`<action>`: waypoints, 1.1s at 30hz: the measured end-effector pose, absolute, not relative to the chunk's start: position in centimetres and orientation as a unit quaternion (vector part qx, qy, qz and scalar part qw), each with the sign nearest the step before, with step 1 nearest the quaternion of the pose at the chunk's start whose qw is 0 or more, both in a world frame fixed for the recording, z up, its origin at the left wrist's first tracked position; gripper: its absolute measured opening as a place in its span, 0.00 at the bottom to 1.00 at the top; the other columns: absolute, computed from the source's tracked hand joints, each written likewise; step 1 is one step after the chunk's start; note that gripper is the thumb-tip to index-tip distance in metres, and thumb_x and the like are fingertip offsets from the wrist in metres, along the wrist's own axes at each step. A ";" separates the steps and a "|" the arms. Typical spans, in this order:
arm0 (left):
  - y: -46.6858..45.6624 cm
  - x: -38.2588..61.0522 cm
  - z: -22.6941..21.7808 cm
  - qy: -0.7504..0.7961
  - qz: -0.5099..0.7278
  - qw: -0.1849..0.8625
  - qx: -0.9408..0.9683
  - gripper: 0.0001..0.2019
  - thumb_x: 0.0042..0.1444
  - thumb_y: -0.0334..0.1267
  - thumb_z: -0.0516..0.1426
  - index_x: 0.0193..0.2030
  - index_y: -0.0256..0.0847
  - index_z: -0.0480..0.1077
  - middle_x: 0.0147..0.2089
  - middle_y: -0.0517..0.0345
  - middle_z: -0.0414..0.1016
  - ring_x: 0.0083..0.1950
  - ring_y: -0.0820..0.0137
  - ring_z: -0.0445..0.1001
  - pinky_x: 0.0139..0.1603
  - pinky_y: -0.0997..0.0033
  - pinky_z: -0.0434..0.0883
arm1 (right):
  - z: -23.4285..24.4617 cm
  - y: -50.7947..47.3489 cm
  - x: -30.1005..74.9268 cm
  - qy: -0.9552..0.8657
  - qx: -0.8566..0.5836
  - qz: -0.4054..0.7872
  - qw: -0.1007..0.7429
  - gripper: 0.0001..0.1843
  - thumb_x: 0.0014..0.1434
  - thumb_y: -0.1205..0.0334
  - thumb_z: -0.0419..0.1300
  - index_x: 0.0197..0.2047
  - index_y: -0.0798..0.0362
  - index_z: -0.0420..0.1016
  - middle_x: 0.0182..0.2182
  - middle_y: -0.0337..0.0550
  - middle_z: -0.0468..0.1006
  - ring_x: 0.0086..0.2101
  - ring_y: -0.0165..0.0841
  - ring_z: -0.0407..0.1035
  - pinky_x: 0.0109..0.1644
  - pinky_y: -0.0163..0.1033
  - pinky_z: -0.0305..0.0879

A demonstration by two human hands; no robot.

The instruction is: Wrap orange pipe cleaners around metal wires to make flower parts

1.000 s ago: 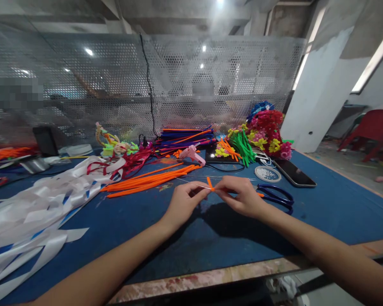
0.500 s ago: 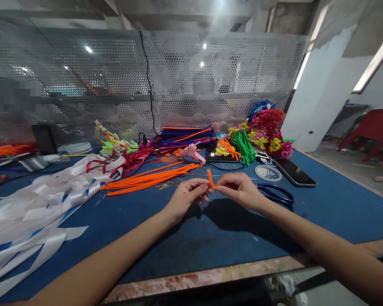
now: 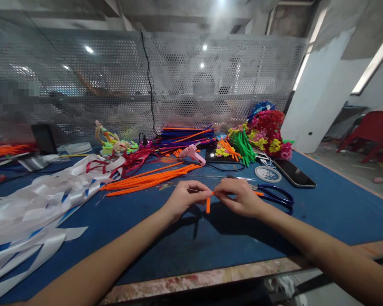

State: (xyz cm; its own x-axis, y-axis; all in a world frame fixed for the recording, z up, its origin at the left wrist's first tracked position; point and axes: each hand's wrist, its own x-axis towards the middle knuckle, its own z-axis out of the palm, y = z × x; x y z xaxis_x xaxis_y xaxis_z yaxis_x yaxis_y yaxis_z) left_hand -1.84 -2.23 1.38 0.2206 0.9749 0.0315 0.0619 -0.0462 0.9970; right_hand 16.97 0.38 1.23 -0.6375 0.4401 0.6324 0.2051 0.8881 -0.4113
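Note:
My left hand [image 3: 188,197] and my right hand [image 3: 238,196] meet over the middle of the blue table. Both pinch a short orange pipe cleaner [image 3: 208,205] between thumb and fingers. One end of it hangs straight down below the fingertips; the part inside the fingers is hidden. To the right of my right hand lie blue-handled scissors [image 3: 279,195], with a small bit of orange by their near end. Behind my hands is a bundle of long orange pipe cleaners [image 3: 150,178], and past it a pink glue gun [image 3: 193,154].
White ribbons [image 3: 41,199] spread over the left side. At the back lie dark blue pipe cleaners [image 3: 185,138], green pipe cleaners [image 3: 243,146] and colourful fuzzy flowers [image 3: 268,127]. A dish of white beads [image 3: 267,174] and a phone [image 3: 295,172] sit at the right.
The orange pipe cleaner's free end pointed up before and now points down. My fingertips have come closer together, slightly lower, both pinching it.

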 end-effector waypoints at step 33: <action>-1.8 -2.6 2.0 0.416 0.465 0.428 0.654 0.09 0.47 0.40 0.61 0.30 0.36 0.75 0.30 0.56 0.75 0.33 0.71 0.73 0.38 0.72 0.70 | 0.6 1.6 16.7 -0.845 -0.265 0.273 0.377 0.09 0.56 0.63 0.55 0.29 0.56 0.74 0.24 0.40 0.73 0.25 0.27 0.63 0.27 0.31 0.56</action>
State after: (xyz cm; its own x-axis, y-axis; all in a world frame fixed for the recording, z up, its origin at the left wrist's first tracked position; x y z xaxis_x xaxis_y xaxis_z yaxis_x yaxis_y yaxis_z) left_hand -2.55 -1.78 2.01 0.2215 0.9420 0.2521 0.1463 -0.2876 0.9465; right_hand 16.73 1.64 0.56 -0.5758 0.6528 0.4923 0.2417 0.7111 -0.6602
